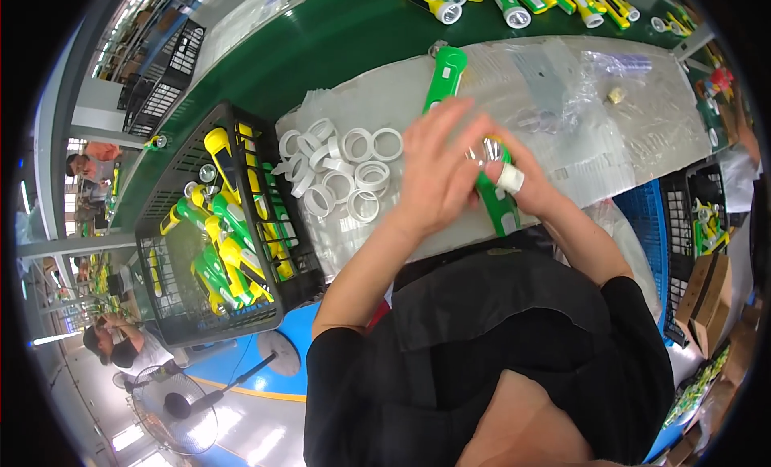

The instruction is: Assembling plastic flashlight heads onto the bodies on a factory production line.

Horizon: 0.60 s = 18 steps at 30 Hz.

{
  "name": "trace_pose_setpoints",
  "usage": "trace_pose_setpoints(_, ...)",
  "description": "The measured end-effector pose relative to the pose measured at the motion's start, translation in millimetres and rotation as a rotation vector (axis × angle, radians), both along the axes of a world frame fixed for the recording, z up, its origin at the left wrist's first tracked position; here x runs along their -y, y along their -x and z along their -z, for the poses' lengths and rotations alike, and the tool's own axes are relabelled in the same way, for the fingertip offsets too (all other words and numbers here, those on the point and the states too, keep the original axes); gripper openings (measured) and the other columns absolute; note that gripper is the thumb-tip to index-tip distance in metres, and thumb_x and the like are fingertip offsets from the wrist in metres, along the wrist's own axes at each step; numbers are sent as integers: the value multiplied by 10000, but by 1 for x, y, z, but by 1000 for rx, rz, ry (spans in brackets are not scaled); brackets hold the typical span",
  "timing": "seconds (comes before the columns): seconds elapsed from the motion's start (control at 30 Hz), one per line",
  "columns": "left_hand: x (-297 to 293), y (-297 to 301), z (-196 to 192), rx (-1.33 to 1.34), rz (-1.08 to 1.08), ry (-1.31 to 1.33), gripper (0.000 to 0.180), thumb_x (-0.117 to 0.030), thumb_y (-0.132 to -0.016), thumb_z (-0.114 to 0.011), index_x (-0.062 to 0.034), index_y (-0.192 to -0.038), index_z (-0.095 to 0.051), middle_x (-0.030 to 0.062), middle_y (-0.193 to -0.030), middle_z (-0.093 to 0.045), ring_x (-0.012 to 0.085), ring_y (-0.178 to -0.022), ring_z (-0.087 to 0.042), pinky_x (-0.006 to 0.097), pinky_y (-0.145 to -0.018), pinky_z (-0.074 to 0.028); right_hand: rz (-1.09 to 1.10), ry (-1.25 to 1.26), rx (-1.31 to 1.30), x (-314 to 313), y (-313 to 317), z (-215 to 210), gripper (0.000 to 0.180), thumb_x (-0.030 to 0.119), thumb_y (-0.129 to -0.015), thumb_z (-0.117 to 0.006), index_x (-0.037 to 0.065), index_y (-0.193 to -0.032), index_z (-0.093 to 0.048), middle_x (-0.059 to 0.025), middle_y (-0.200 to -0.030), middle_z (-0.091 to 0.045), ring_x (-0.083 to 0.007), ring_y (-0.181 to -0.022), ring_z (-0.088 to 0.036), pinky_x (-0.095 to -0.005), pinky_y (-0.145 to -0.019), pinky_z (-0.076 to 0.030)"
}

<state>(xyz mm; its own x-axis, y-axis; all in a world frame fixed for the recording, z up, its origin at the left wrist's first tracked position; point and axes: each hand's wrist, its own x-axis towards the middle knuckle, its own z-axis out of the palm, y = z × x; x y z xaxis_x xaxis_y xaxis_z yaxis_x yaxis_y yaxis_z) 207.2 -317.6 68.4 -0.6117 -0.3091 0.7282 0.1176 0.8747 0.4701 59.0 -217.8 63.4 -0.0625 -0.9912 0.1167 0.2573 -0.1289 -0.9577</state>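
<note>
My left hand [440, 174] and my right hand [526, 186] meet over the work table, both closed around a green torch body [499, 210] with a shiny reflector head [487, 151] at its top. A white bandage wraps one finger of my right hand. Just left of my hands lies a pile of white plastic rings [341, 174]. Another green torch body [444, 75] lies flat on the table beyond my left hand.
A black crate [165, 306] of green and yellow torch parts stands at my left. Finished torches [514, 1] lie on the green conveyor [337, 33] beyond. Clear plastic bags [562, 89] cover the table's right. Blue and black crates [683, 218] sit right. Other people work far left.
</note>
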Motion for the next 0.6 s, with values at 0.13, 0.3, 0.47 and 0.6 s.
trace_pose_setpoints(0.13, 28, -31, -9, 302, -417, 6, 398, -216, -779, -728, -75, -1143, -653, 147, -1238, -577, 301, -1144, -527, 447, -952, -370, 98, 139, -41, 26, 14, -4, 550, 423, -906, -623, 39, -1255, -441, -106, -864, -595, -178, -684, -603, -303, -634, -491)
trace_pose_setpoints(0.3, 54, -59, 23, 695, -520, 163, 445, -310, -720, -781, -121, -1107, -669, 137, -1138, -606, 309, -1029, -564, 437, -882, -397, 186, 270, -150, 42, 8, 6, 504, 344, -913, -631, 27, -1250, -432, -100, -895, -593, -180, -725, -611, -307, -660, -495)
trace_pose_setpoints(0.47, 45, -36, -2, 60, -311, -320, 328, -195, -696, -834, -79, -976, -710, 124, -1074, -598, 225, -885, -607, 320, -671, -468, 91, 159, -79, 39, 13, -2, 477, 279, -889, -652, 42, -1241, -434, -84, -947, -592, -164, -822, -601, -305, -761, -477)
trace_pose_setpoints(0.6, 22, -5, -28, -96, -55, -287, 288, -131, -683, -849, -64, -934, -725, 101, -1096, -574, 182, -852, -589, 263, -620, -453, 186, 211, -213, 39, 12, -5, 467, 264, -900, -631, 46, -1257, -424, -76, -1014, -580, -164, -852, -591, -307, -763, -475)
